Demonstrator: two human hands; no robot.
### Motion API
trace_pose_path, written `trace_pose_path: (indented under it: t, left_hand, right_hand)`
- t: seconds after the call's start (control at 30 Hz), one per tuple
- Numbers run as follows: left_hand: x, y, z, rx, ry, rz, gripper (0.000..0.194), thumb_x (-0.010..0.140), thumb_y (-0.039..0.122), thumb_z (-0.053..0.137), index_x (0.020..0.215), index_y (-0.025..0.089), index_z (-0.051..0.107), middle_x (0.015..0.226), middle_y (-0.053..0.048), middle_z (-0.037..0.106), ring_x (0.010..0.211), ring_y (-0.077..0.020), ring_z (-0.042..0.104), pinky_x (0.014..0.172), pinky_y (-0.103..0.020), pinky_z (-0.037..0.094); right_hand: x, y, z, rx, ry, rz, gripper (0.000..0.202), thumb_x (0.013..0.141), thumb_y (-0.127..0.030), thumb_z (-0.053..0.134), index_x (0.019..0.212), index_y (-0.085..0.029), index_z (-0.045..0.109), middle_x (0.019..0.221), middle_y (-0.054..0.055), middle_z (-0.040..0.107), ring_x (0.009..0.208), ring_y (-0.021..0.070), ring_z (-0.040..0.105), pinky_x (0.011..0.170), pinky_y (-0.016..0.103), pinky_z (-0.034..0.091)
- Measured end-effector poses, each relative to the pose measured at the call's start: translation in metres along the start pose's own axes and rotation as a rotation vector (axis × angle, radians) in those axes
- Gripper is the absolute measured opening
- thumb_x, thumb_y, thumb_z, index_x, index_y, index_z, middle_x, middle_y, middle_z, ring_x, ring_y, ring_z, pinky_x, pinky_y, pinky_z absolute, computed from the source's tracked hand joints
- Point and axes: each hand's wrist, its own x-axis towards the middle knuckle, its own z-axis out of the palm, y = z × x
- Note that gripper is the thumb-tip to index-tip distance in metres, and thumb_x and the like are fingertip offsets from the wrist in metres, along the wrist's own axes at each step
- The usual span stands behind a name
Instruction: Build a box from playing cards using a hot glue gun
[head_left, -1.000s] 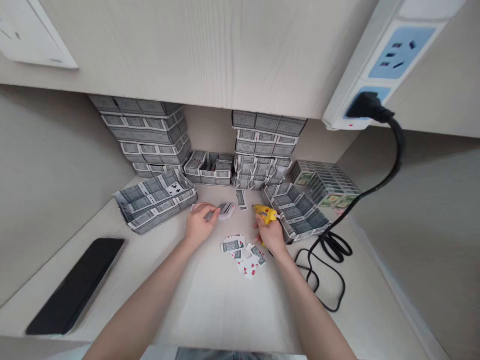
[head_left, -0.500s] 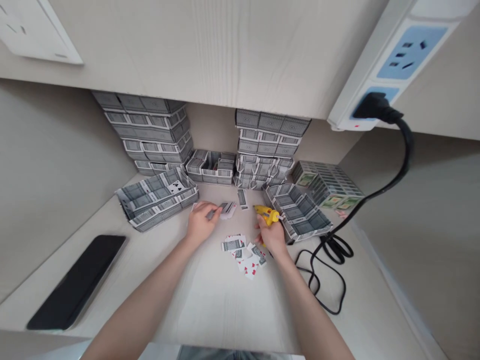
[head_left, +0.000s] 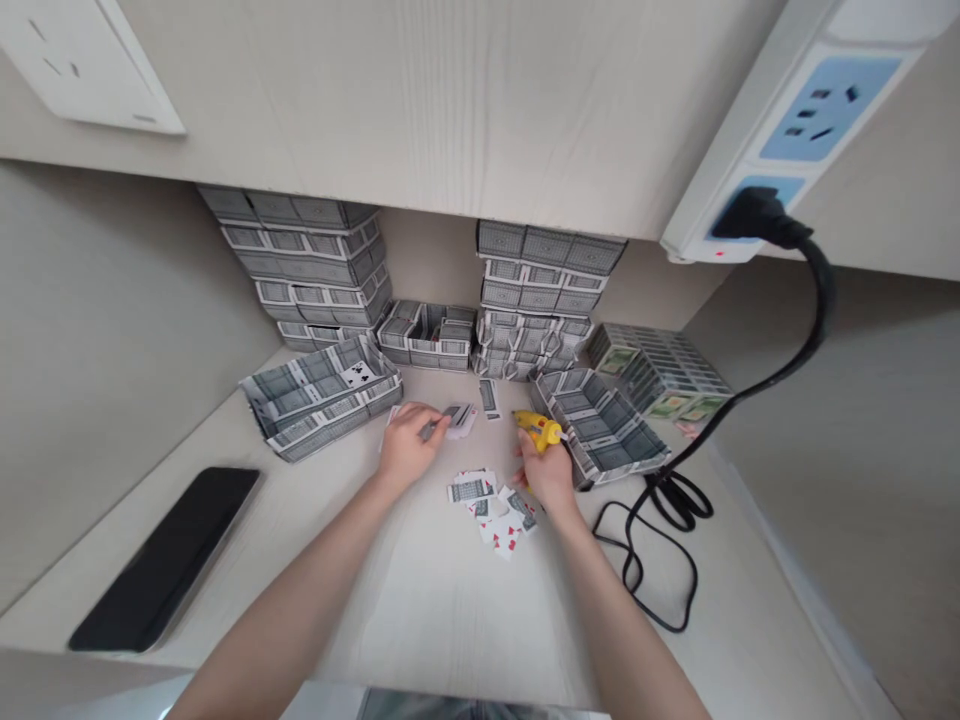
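Observation:
My left hand (head_left: 409,440) pinches a dark-backed card piece beside a small pile of folded cards (head_left: 462,420) on the desk. The yellow glue gun (head_left: 538,430) is gripped in my right hand (head_left: 546,472), its body lying across above the fingers. Between and below the hands lie loose card pieces (head_left: 501,530), some with red hearts or diamonds showing. A single narrow card strip (head_left: 489,398) rests farther back. To the left stands an open tray made of cards (head_left: 322,400); a similar tray (head_left: 600,425) is just right of the glue gun.
Stacked card-built blocks (head_left: 311,270) (head_left: 544,290) rise at the back, with a low card box (head_left: 426,335) between. A black phone (head_left: 169,555) lies left. The black cable (head_left: 780,370) runs from the power strip (head_left: 806,130) to coils at right. Green-printed boxes (head_left: 660,370) stand back right.
The whole view has shifted slightly, moving everything a little to the right. My left hand has drawn its card piece slightly away from the pile; my right hand keeps its hold.

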Motion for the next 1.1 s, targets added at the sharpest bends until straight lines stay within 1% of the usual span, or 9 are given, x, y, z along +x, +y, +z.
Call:
trace_pose_path:
  t: [0.13, 0.3, 0.4, 0.5, 0.6, 0.73, 0.87, 0.97, 1.1]
  left_hand:
    - [0.001, -0.001, -0.001, -0.013, 0.016, -0.012, 0.013, 0.077, 0.029, 0.055, 0.071, 0.020, 0.061, 0.075, -0.002, 0.064, 0.078, -0.0152, 0.057, 0.074, -0.030, 0.045]
    - [0.001, -0.003, 0.000, -0.015, 0.022, -0.022, 0.013, 0.077, 0.030, 0.055, 0.071, 0.020, 0.061, 0.075, -0.002, 0.063, 0.078, -0.0155, 0.057, 0.073, -0.030, 0.045]
    - [0.001, -0.004, 0.001, -0.015, 0.018, -0.027, 0.013, 0.078, 0.030, 0.055, 0.071, 0.020, 0.062, 0.075, -0.002, 0.063, 0.077, -0.0156, 0.057, 0.073, -0.031, 0.045]
    - [0.000, -0.005, 0.001, -0.009, 0.007, -0.027, 0.014, 0.077, 0.030, 0.055, 0.071, 0.020, 0.062, 0.074, -0.002, 0.064, 0.077, -0.0158, 0.057, 0.073, -0.031, 0.045]
    - [0.001, -0.004, 0.001, -0.005, -0.002, -0.027, 0.014, 0.078, 0.030, 0.054, 0.071, 0.020, 0.062, 0.074, -0.002, 0.064, 0.078, -0.0159, 0.057, 0.073, -0.031, 0.045]
    - [0.001, -0.002, 0.001, -0.003, 0.001, -0.033, 0.014, 0.077, 0.031, 0.055, 0.070, 0.020, 0.062, 0.073, -0.002, 0.063, 0.077, -0.0159, 0.057, 0.072, -0.031, 0.045]
    - [0.001, -0.002, 0.000, 0.003, -0.007, -0.032, 0.014, 0.077, 0.031, 0.055, 0.070, 0.020, 0.062, 0.073, -0.002, 0.063, 0.077, -0.0155, 0.057, 0.072, -0.030, 0.045]
    - [0.000, -0.002, 0.000, -0.001, -0.014, -0.031, 0.014, 0.078, 0.030, 0.054, 0.071, 0.020, 0.062, 0.074, -0.002, 0.063, 0.077, -0.0151, 0.057, 0.072, -0.030, 0.044]
    - [0.000, -0.002, 0.000, -0.007, -0.019, -0.026, 0.014, 0.078, 0.030, 0.054, 0.071, 0.020, 0.061, 0.074, -0.002, 0.063, 0.076, -0.0151, 0.056, 0.072, -0.030, 0.044]
  right_hand:
    - [-0.009, 0.001, -0.004, -0.012, 0.071, -0.029, 0.038, 0.078, -0.048, 0.046, 0.077, -0.013, 0.060, 0.041, 0.003, 0.057, 0.034, 0.0172, 0.056, 0.036, 0.024, 0.044]
    - [-0.023, 0.001, -0.012, 0.128, 0.035, -0.045, 0.040, 0.072, -0.052, 0.054, 0.078, -0.013, 0.060, 0.048, 0.004, 0.062, 0.038, 0.0183, 0.059, 0.035, 0.024, 0.043]
    - [-0.024, -0.001, -0.011, 0.205, -0.055, -0.020, 0.043, 0.069, -0.055, 0.056, 0.076, -0.013, 0.060, 0.050, 0.004, 0.063, 0.037, 0.0172, 0.058, 0.035, 0.024, 0.044]
    - [-0.022, -0.002, -0.009, 0.176, -0.164, 0.022, 0.045, 0.071, -0.057, 0.053, 0.066, -0.013, 0.061, 0.041, 0.003, 0.058, 0.031, 0.0145, 0.053, 0.031, 0.023, 0.040]
    - [-0.019, -0.002, -0.010, 0.152, -0.216, 0.047, 0.043, 0.073, -0.055, 0.053, 0.063, -0.013, 0.060, 0.035, 0.000, 0.053, 0.025, 0.0122, 0.046, 0.027, 0.021, 0.035]
    - [-0.016, -0.001, -0.011, 0.180, -0.301, 0.066, 0.036, 0.073, -0.048, 0.056, 0.061, -0.014, 0.059, 0.050, 0.004, 0.063, 0.025, 0.0097, 0.045, 0.025, 0.021, 0.034]
    - [-0.015, -0.001, -0.008, 0.210, -0.267, 0.076, 0.031, 0.071, -0.044, 0.060, 0.068, -0.013, 0.058, 0.064, 0.006, 0.068, 0.027, 0.0090, 0.047, 0.024, 0.020, 0.034]
    - [-0.014, -0.002, -0.008, 0.209, -0.244, 0.101, 0.032, 0.072, -0.044, 0.058, 0.066, -0.012, 0.058, 0.058, 0.005, 0.066, 0.026, 0.0088, 0.047, 0.025, 0.019, 0.035]
    - [-0.011, -0.005, -0.011, 0.171, -0.273, 0.149, 0.038, 0.075, -0.044, 0.055, 0.055, -0.012, 0.057, 0.044, 0.005, 0.061, 0.023, 0.0085, 0.043, 0.024, 0.019, 0.034]
